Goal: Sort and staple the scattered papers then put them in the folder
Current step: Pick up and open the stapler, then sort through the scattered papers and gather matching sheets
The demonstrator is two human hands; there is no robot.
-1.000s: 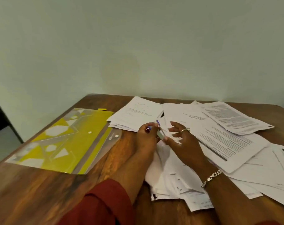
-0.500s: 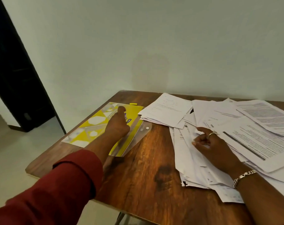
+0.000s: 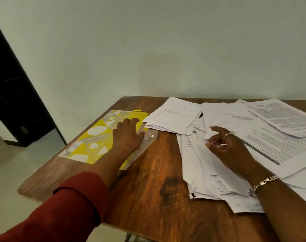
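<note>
- Left hand (image 3: 127, 135) is lying flat, fingers extended, on the yellow folder (image 3: 96, 138).
- Right hand (image 3: 231, 149), fingers loosely curled, is resting on the scattered papers (image 3: 201, 165), grasping nothing visible.
- Folder contents: cannot tell.

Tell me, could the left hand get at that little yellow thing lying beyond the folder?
Probably yes. The left hand rests flat on the yellow folder, and the small yellow piece lies just past the folder's far edge on bare table. Nothing stands between them.

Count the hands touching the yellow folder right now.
1: the left hand rests on the yellow folder. The right hand is over the papers.
</note>
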